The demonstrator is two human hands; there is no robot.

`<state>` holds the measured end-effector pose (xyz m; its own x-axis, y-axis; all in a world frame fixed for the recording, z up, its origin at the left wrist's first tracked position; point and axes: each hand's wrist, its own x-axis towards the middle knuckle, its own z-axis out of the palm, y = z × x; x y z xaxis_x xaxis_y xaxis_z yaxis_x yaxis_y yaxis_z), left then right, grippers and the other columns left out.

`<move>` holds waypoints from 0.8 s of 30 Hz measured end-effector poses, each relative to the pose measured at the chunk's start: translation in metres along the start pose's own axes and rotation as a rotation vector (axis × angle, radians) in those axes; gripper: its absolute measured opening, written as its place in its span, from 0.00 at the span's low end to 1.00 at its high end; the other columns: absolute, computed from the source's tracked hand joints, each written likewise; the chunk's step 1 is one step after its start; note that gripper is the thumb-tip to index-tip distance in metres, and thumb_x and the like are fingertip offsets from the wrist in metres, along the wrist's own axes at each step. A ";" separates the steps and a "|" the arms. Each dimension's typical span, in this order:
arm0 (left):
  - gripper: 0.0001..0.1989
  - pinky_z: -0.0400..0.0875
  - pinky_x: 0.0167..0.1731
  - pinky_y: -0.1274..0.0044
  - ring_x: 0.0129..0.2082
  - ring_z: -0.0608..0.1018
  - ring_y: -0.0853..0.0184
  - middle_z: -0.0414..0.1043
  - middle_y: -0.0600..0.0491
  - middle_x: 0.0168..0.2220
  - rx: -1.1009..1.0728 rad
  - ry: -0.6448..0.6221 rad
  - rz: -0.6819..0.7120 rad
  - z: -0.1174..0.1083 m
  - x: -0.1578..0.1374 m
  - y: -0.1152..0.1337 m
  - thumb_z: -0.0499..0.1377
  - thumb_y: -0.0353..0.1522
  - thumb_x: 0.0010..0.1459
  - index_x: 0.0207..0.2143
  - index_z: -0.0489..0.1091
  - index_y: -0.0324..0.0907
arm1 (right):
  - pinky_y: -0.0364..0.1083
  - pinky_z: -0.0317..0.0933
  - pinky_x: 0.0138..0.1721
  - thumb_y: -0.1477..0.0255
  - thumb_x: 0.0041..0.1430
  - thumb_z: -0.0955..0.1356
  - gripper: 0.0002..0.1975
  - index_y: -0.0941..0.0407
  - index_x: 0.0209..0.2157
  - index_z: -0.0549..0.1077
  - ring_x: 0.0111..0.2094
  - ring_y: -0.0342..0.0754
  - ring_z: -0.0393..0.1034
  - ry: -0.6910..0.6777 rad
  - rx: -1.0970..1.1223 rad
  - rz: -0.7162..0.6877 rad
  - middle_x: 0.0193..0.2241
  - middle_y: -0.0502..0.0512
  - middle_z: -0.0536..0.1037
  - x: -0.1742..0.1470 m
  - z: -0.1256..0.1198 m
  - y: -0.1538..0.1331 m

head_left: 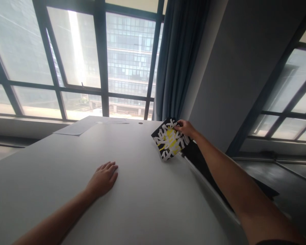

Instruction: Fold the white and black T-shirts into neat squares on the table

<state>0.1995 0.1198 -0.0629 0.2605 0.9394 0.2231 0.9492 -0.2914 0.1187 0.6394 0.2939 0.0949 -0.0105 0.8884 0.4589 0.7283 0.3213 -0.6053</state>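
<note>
My right hand [186, 129] grips the upper right edge of a flat, graffiti-printed rectangle [169, 139] in black, white and yellow. Whether it is a pad or a thin book I cannot tell. It is tilted, with its lower corner close to the white table [140, 200], near the right edge. Palm down on the tabletop, my left hand [103, 178] lies with its fingers stretched forward and nothing in it.
Sheets of paper [76, 128] lie at the table's far left. A small round grommet [140, 123] sits near the far edge. Beyond are windows [129, 54], a blue curtain [178, 58] and a grey pillar [232, 68]. Something dark [196, 158] is beside the table's right edge.
</note>
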 end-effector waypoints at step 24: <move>0.24 0.58 0.63 0.66 0.64 0.65 0.57 0.65 0.47 0.63 0.011 0.008 0.002 -0.003 -0.004 0.001 0.46 0.39 0.65 0.58 0.69 0.41 | 0.60 0.37 0.66 0.59 0.69 0.56 0.30 0.59 0.66 0.59 0.69 0.57 0.44 -0.251 -0.768 0.171 0.68 0.65 0.55 -0.124 0.080 0.027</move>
<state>0.1994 0.1154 -0.0609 0.2609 0.9374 0.2309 0.9506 -0.2911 0.1079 0.6059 0.2184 -0.0304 0.0564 0.9808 0.1869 0.9983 -0.0576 0.0011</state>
